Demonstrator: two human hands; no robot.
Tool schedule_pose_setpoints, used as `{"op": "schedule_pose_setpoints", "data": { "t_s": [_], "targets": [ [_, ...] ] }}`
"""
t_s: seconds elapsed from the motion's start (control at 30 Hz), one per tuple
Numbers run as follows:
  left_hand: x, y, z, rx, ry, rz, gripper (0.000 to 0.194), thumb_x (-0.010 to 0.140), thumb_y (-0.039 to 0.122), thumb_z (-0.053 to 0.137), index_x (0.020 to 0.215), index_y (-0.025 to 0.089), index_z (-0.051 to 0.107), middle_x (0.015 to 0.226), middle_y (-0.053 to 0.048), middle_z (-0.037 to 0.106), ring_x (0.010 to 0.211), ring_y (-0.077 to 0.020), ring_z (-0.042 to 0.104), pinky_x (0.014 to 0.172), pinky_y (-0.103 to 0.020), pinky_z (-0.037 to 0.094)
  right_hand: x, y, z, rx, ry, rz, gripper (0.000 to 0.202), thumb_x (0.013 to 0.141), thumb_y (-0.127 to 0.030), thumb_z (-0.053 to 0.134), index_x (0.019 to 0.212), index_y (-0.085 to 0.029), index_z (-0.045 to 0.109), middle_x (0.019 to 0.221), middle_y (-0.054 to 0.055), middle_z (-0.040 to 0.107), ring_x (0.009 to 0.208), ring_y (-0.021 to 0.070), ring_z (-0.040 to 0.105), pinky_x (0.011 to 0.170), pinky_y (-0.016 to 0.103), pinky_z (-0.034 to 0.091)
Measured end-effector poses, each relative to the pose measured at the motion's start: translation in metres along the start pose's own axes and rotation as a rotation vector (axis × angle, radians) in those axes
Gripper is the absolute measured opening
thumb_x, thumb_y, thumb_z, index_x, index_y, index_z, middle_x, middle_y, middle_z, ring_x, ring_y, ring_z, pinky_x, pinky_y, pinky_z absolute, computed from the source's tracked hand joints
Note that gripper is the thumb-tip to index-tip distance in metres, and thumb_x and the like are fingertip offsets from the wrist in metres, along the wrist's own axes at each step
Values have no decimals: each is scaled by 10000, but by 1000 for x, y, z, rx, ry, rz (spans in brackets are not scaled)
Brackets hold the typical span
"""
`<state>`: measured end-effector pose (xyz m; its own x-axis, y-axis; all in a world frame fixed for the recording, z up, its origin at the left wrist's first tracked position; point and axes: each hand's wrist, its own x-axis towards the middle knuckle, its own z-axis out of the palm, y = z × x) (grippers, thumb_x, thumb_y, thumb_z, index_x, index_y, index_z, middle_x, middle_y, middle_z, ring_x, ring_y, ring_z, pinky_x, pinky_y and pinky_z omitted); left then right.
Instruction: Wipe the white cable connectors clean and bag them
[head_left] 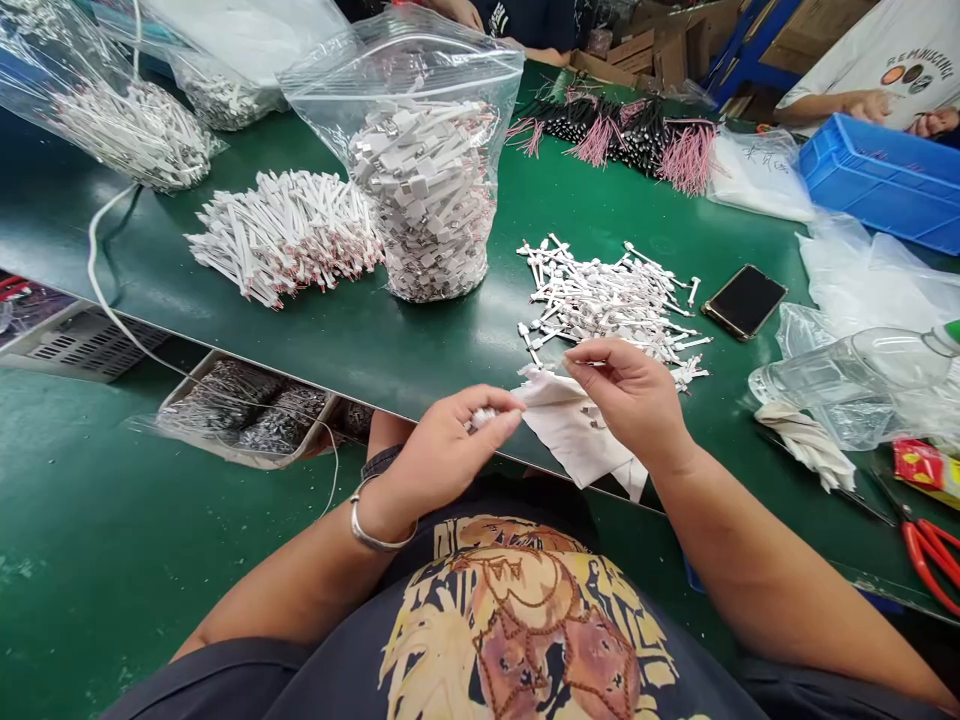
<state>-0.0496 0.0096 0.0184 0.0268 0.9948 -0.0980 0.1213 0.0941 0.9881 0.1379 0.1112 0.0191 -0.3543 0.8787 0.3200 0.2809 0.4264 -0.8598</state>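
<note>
My left hand is curled round some small white connector pieces, partly hidden by the fingers. Thumb and forefinger of my right hand are pinched together above a white cloth; what they hold, if anything, is too small to tell. The cloth lies at the table's front edge, with small metal bits on it. Just beyond my hands spreads a loose pile of short white cable pieces. A clear zip bag full of white connectors stands upright to the left of that pile, beside a heap of white cables.
A phone, a plastic bottle and red-handled pliers lie on the right. Black and pink wires and a blue crate are farther back. Other people's hands show across the green table. A bin stands below.
</note>
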Motion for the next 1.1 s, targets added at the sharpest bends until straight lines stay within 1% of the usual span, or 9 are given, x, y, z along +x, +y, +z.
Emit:
{"op": "schedule_pose_setpoints", "data": {
  "t_s": [0.1,0.17,0.3,0.4,0.5,0.67,0.93,1.0,1.1],
  "targets": [
    [2,-2,2,466,-69,157,257,862,235,555,1101,253,649,763,-22,532,700,-153,460,690,-283,367,0,-6,-2,138,140,69,77,780,-214,679,855,-231,676,859,3,635,810,132,602,667,258,480],
    [4,-3,4,492,-63,144,189,828,231,599,989,230,697,726,-36,533,694,-176,460,705,-296,368,-3,-11,-4,270,168,183,104,776,-244,690,876,-234,663,778,-14,624,710,110,594,613,242,477],
    [6,2,6,31,70,44,84,695,202,753,773,203,724,765,-52,596,750,-178,490,724,-250,374,-12,-22,-4,446,79,421,159,745,-294,721,849,-210,635,682,-19,625,644,106,612,559,223,493],
    [3,8,7,-273,165,-16,327,615,110,794,920,199,719,818,-24,609,655,-120,443,606,-207,353,-21,-26,2,504,43,516,207,719,-311,743,835,-194,618,671,-12,642,626,110,627,558,225,513],
    [-1,11,9,-316,150,-1,393,643,92,769,1015,202,706,808,-13,614,607,-98,430,568,-204,342,-28,-28,8,577,12,559,236,701,-312,762,818,-187,601,659,-20,646,599,102,629,561,220,524],
    [-6,7,6,-222,187,26,130,721,157,729,847,178,749,757,-27,642,653,-114,480,624,-211,364,-38,-33,13,549,-23,477,220,739,-288,742,914,-207,636,743,-8,684,657,103,644,635,236,545],
    [-8,-3,0,-387,167,-89,199,725,265,748,893,162,717,633,3,550,544,-66,407,499,-183,314,-47,-33,15,340,-79,338,150,791,-311,691,902,-212,668,782,5,692,693,131,636,658,272,526],
    [-7,-5,-1,-524,165,-112,182,729,296,744,831,155,691,551,24,484,493,-55,375,453,-172,285,-49,-35,17,228,-190,303,134,823,-327,652,887,-211,676,755,3,691,672,131,629,639,267,513],
    [-5,-6,-2,-688,165,-131,216,763,320,706,691,153,588,512,40,428,443,-42,345,409,-151,255,-50,-40,18,99,-544,117,147,871,-314,587,914,-220,692,824,11,711,743,134,646,696,262,507]
  ]
}}
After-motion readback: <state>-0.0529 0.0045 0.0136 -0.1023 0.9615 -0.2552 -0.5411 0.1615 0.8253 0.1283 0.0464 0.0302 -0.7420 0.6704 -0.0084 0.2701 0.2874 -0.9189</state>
